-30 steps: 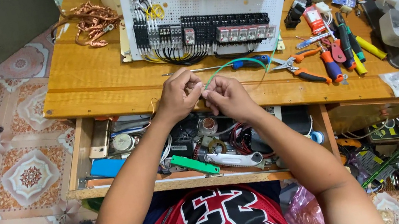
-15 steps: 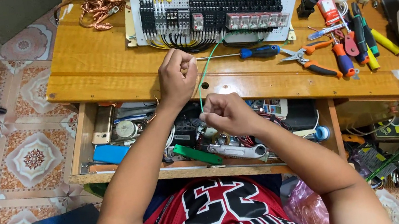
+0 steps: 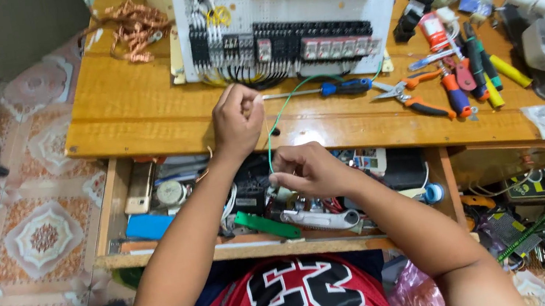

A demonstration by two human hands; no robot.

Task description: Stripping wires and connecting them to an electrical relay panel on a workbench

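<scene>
Since a moment ago the hands have parted: left hand [image 3: 236, 118] and right hand [image 3: 305, 169] fingers pinch the green wire [image 3: 274, 119] taut across the bench's [image 3: 131, 111] front edge.

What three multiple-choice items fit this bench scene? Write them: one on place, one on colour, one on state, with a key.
1. Where does the blue-handled screwdriver lie?
A. on the wooden tabletop
B. in the open drawer
C. on the tiled floor

2. What colour is the thin wire running between the two hands?
A. red
B. green
C. yellow

3. How is the drawer under the tabletop?
A. shut
B. taken out
C. pulled open, full of tools

Key: 1 A, it rests on the wood in front of the white perforated wiring board. 2 B, the strand from the left hand to the right hand is green. 3 C, its contents show below the table edge.
</scene>
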